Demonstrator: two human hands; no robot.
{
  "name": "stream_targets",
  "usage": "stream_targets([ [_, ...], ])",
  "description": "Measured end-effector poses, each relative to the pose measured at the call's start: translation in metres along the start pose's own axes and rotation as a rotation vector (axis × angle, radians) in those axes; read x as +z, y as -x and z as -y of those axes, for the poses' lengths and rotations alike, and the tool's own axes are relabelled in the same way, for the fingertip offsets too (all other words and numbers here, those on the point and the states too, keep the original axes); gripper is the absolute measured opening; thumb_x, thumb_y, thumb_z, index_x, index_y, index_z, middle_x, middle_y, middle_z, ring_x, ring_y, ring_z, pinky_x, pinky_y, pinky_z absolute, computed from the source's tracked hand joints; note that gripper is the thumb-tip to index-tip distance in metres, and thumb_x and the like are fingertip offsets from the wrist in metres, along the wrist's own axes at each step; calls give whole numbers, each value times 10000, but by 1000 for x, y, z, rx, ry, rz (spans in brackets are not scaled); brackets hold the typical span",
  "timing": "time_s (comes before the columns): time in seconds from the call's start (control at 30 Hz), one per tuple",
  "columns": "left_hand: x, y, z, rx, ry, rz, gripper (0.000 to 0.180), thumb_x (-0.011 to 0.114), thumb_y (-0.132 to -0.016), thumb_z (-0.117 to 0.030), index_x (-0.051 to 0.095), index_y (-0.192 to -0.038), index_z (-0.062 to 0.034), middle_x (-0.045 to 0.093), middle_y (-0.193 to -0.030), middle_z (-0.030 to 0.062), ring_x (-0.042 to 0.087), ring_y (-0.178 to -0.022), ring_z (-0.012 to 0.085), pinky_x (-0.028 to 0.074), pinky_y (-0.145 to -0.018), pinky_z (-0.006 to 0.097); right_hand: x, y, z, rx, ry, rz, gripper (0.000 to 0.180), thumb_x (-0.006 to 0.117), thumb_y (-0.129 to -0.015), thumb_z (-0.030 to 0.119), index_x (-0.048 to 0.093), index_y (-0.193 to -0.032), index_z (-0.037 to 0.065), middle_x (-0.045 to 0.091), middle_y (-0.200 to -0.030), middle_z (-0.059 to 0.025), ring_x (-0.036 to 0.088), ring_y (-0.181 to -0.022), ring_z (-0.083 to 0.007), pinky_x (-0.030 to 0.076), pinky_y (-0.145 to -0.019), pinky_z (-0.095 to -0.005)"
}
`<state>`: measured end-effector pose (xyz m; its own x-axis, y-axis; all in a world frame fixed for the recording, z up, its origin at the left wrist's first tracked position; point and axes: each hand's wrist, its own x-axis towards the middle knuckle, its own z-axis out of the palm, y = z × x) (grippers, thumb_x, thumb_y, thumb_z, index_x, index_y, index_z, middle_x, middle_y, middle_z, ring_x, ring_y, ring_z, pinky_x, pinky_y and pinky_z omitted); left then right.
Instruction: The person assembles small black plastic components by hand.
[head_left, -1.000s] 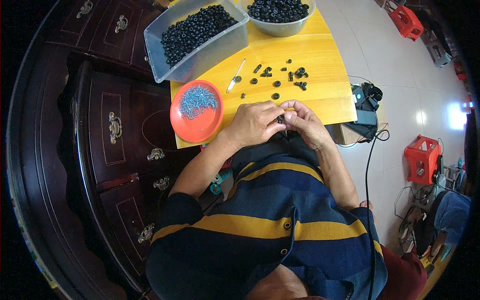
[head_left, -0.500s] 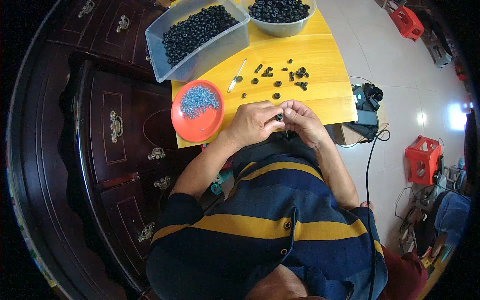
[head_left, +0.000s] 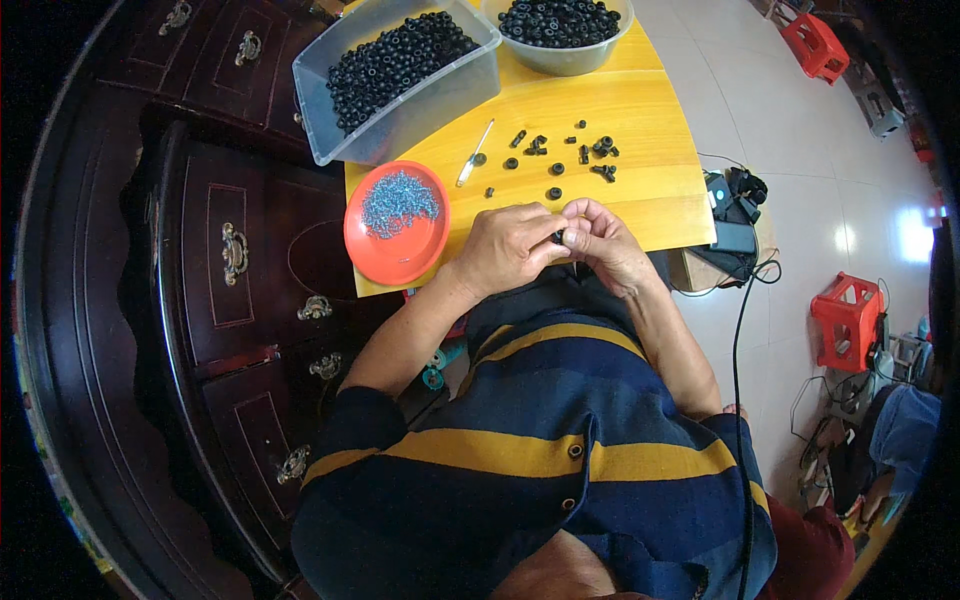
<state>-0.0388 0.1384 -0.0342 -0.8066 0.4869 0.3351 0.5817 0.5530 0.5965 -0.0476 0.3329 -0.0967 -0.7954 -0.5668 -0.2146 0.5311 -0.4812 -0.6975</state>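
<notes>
My left hand (head_left: 508, 247) and my right hand (head_left: 601, 240) meet at the near edge of a yellow wooden table (head_left: 640, 120). Between the fingertips of both sits a small black round part (head_left: 560, 237). Just beyond the hands lie several loose black parts (head_left: 575, 155) and a small screwdriver (head_left: 474, 153). An orange dish (head_left: 395, 245) holding a heap of small silvery-blue screws (head_left: 398, 200) stands to the left of my left hand.
A clear plastic bin (head_left: 400, 75) and a bowl (head_left: 565, 25), both full of black parts, stand at the table's far side. A dark wooden drawer cabinet (head_left: 230, 250) is on the left. Red stools (head_left: 848, 320) and a black cable (head_left: 740, 330) are on the tiled floor to the right.
The hands stay together at the table edge; fingers shift slightly around the small black part. Nothing else has moved.
</notes>
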Motion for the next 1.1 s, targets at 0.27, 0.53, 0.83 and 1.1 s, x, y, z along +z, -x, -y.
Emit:
stream_targets([
  [0.27,9,6,4,8,59,-69,209,761,-790,-154,709,-975,-73,656,-797,92,671,-723,282,536,-630,391,0,1,-2,27,-74,22,254,729,-898,87,583,-1105,76,678,-939,-8,650,-846,-92,548,-781,-255],
  [0.53,7,3,1,-71,73,-57,224,782,-780,-162,707,-970,-70,667,-814,86,679,-740,273,540,-649,372,-7,-1,3,-2,17,-59,160,660,-970,229,614,-1052,101,673,-937,-10,647,-849,-99,540,-783,-263],
  [0.83,3,2,2,-18,85,-76,240,788,-775,-138,690,-979,-60,674,-839,94,679,-743,270,539,-652,360,-13,0,8,-66,15,-211,122,634,-987,229,617,-1031,116,659,-932,-1,630,-847,-106,510,-800,-260],
  [1.1,6,1,5,-255,256,178,250,728,-831,-126,662,-1050,-23,672,-852,136,682,-755,281,539,-684,377,-29,-1,20,-179,71,-270,93,621,-990,165,602,-1054,100,638,-927,-1,615,-847,-105,503,-797,-237],
])
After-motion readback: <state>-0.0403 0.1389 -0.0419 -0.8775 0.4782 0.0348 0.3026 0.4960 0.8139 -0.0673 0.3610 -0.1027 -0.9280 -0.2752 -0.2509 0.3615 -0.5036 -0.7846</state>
